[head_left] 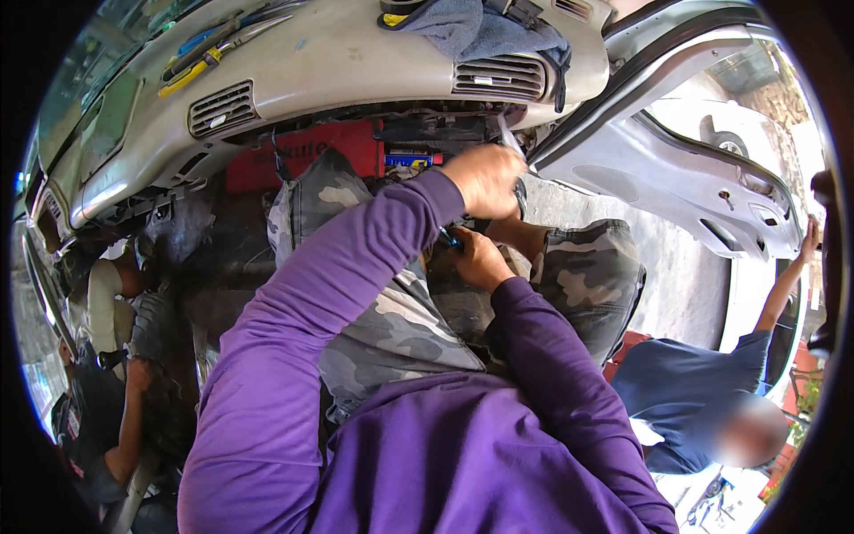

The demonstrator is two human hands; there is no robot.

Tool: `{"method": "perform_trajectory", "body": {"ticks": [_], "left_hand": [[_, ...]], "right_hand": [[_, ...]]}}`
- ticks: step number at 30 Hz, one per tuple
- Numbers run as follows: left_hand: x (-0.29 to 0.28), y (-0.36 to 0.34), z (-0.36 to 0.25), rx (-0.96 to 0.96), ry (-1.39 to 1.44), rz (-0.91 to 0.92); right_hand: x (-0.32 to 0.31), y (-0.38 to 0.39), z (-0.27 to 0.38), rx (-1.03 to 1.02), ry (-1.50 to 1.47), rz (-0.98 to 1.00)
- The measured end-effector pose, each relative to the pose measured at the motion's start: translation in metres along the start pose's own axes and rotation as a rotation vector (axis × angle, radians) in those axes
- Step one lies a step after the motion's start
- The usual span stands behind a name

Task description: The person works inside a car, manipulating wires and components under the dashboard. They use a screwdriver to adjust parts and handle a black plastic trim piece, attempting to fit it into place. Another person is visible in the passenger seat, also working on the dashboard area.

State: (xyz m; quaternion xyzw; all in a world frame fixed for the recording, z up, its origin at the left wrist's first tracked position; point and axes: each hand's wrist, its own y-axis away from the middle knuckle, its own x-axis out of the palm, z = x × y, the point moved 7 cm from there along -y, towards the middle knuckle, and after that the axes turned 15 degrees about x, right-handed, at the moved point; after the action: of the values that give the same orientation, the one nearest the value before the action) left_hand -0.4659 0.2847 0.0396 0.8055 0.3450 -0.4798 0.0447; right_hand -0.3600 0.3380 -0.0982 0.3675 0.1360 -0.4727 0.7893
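Note:
My left hand (487,181) reaches across to the underside of the dashboard's right end, close to the open door. It is blurred, with the fingers curled in; a pale, thin thing (509,135) sticks up just beyond them, and I cannot make out what it is. Lower down, between my knees, my right hand (483,262) is closed round a small dark tool with a blue-green end (452,238). Its far end is hidden behind my left wrist. Camouflage trousers (391,334) cover my legs beneath both arms.
On the dashboard (356,67) lie yellow-handled pliers (191,73), other tools and a grey cloth (485,31). Underneath are a red case (302,153) and a blue can (409,158). A person (694,392) touches the open door (676,169); another person (98,400) is at left.

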Motion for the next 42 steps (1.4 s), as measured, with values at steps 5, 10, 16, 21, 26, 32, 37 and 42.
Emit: {"method": "perform_trajectory", "body": {"ticks": [5, 10, 16, 21, 26, 32, 37, 42], "left_hand": [[0.064, -0.009, -0.069, 0.293, 0.161, 0.203], [0.066, -0.003, -0.067, 0.192, 0.493, 0.449], [-0.046, 0.017, 0.02, -0.398, -0.305, 0.164], [-0.089, 0.066, 0.069, -0.597, -0.581, 0.091], [-0.106, 0.074, 0.095, -0.688, -0.623, 0.251], [-0.112, 0.093, 0.138, -0.554, -0.82, 0.088], [-0.119, 0.098, 0.149, -0.527, -0.522, 0.102], [-0.123, 0.108, 0.165, -0.601, -0.134, -0.054]], "right_hand": [[0.036, -0.011, -0.046, 0.026, 0.123, 0.211], [0.031, -0.012, -0.05, -0.075, 0.39, 0.108], [-0.01, 0.008, 0.009, 0.102, -0.079, 0.056], [-0.009, -0.012, -0.004, 0.121, -0.153, -0.054], [-0.028, -0.017, -0.006, 0.078, -0.221, -0.214], [-0.047, -0.008, 0.011, 0.102, -0.339, -0.269], [-0.051, -0.006, 0.011, 0.13, -0.381, -0.286], [-0.064, 0.001, 0.021, 0.128, -0.451, -0.297]]}}
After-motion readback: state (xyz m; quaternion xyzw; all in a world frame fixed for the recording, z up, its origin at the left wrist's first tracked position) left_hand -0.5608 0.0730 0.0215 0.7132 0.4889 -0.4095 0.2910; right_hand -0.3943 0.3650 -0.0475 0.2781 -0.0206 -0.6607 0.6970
